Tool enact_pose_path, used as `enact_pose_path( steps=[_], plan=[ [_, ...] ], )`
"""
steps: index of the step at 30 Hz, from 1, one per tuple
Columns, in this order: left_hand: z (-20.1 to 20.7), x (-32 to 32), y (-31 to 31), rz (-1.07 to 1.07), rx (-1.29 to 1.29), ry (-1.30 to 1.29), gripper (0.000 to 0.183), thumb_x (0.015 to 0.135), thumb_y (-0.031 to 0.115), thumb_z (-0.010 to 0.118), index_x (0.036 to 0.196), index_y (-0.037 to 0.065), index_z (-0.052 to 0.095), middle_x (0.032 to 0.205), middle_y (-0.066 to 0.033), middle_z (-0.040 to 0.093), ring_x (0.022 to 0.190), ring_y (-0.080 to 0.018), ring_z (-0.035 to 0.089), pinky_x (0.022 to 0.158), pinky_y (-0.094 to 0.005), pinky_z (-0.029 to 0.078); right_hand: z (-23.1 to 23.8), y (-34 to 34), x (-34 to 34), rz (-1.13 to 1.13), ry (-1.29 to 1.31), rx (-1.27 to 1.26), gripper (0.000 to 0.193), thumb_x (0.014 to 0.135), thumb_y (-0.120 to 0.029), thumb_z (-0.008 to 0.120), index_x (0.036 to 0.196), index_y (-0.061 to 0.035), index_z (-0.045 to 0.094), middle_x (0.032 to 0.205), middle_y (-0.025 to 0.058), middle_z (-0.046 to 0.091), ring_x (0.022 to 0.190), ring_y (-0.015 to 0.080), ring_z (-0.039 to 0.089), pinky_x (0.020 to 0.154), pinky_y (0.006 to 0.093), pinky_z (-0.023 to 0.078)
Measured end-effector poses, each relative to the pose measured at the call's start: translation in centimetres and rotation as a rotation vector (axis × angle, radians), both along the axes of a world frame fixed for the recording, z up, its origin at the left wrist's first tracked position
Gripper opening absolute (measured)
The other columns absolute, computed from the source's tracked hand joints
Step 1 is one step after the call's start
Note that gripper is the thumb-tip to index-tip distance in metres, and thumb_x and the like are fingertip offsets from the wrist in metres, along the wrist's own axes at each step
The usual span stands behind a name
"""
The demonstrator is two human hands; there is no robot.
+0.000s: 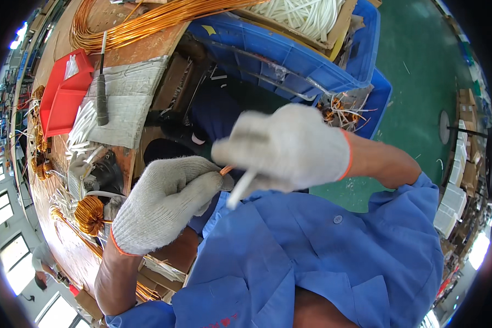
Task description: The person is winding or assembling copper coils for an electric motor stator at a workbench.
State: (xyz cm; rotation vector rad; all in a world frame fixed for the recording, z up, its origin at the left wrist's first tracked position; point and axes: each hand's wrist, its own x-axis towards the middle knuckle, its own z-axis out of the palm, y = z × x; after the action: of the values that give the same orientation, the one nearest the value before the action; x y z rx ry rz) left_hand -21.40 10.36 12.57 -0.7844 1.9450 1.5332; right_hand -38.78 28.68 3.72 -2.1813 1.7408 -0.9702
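In the middle of the view, my left hand [167, 202], in a pale knitted glove with an orange cuff, is closed with thumb and forefinger together. It pinches a copper wire [226, 170], whose short end shows between the two hands. Just right of it is my gloved right hand [295, 146], smeared by motion, its fingers curled. A short white tube [240, 190] sticks out below those fingers and looks held by them; the blur hides the exact grip. Left of my left wrist sits a copper-wound coil [92, 215] at the workbench's edge.
On the wooden workbench [101, 19] lie long copper wires [147, 34], a red bin [65, 95], a dark-handled tool [102, 98] and white tubes [83, 123]. Blue crates [290, 60] stand ahead, one topped by a box of white tubing [300, 16]. Another person [45, 262] is far left.
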Motion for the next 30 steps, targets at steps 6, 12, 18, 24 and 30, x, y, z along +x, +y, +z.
enact_pose_path(
  steps=[6,12,18,24,30],
  plan=[
    [-0.8,0.3,1.8,-0.106,-0.106,0.104,0.023,0.107,0.013,0.064,0.108,-0.005,0.078,0.075,-0.0056,0.066,0.07,-0.0066,0.055,0.064,-0.0294,0.048,-2.6,0.7,1.8,0.026,0.012,-0.125,0.013,0.094,-0.019,0.077,0.1,-0.0085,0.071,0.088,0.0051,0.064,0.055,0.021,0.066,0.041,0.0366,0.051],
    [-0.6,0.3,1.9,-0.099,-0.089,0.107,0.025,0.103,0.012,0.064,0.101,-0.008,0.077,0.087,-0.0109,0.076,0.081,-0.0118,0.068,0.074,-0.0304,0.054,-3.8,3.8,0.7,-0.127,-0.139,-0.099,0.026,0.089,-0.027,0.084,0.105,-0.0102,0.072,0.086,0.0047,0.064,0.057,0.0234,0.067,0.043,0.0384,0.049],
    [-0.5,0.0,1.5,-0.121,-0.029,0.074,0.024,0.102,0.012,0.065,0.099,-0.009,0.077,0.087,-0.0121,0.077,0.082,-0.0129,0.07,0.077,-0.0302,0.056,-2.5,1.1,1.9,0.027,0.04,-0.257,0.014,0.088,-0.021,0.075,0.098,-0.0114,0.073,0.081,0.0034,0.063,0.06,0.02,0.069,0.044,0.0348,0.051],
    [-0.4,0.4,1.8,-0.087,-0.062,0.117,0.023,0.102,0.01,0.065,0.099,-0.009,0.077,0.086,-0.0124,0.077,0.081,-0.014,0.071,0.076,-0.0307,0.056,-3.5,4.3,0.1,-0.164,-0.066,-0.104,0.026,0.089,-0.03,0.08,0.105,-0.0109,0.075,0.081,0.0025,0.061,0.058,0.0214,0.067,0.047,0.0352,0.051],
    [-0.6,0.5,1.8,-0.082,-0.063,0.163,0.023,0.103,0.009,0.064,0.1,-0.009,0.077,0.087,-0.0128,0.077,0.081,-0.0144,0.071,0.076,-0.0313,0.057,-2.1,5.6,0.0,-0.205,-0.104,0.073,0.029,0.094,-0.019,0.082,0.122,-0.0139,0.076,0.085,0.0033,0.065,0.068,0.023,0.069,0.052,0.0359,0.052]
  ],
)
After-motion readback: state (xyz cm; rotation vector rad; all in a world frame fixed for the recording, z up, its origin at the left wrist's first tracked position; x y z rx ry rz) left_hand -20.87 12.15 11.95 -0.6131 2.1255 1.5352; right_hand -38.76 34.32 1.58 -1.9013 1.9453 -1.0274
